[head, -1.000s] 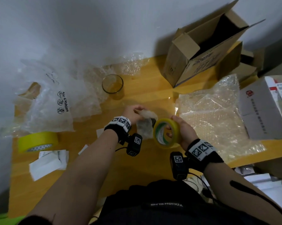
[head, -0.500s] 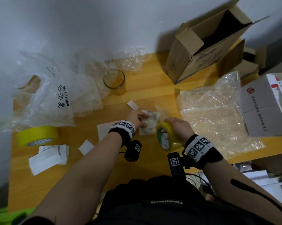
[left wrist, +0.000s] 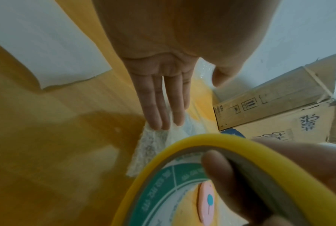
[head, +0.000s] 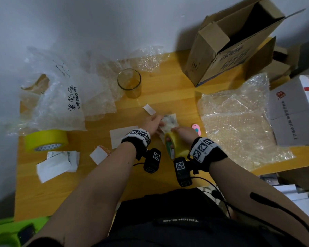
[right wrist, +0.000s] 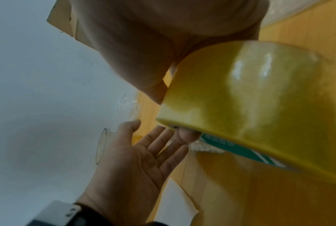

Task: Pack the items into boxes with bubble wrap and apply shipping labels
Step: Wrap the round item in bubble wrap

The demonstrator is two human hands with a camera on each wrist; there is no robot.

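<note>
Left hand [head: 152, 123] lies flat with straight fingers [left wrist: 163, 107] pressing a small bubble-wrapped bundle [head: 169, 122] onto the wooden surface [head: 168, 97]. Right hand [head: 184, 133] grips a yellow tape roll [head: 176, 147] beside the bundle, one finger hooked through its core.

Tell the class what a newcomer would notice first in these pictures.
First, the two hands at the table's middle: the right hand grips a yellow tape roll, while the left hand lies flat on a small wrapped bundle. Next, the open cardboard box at the far right, and the empty glass behind the hands.
</note>
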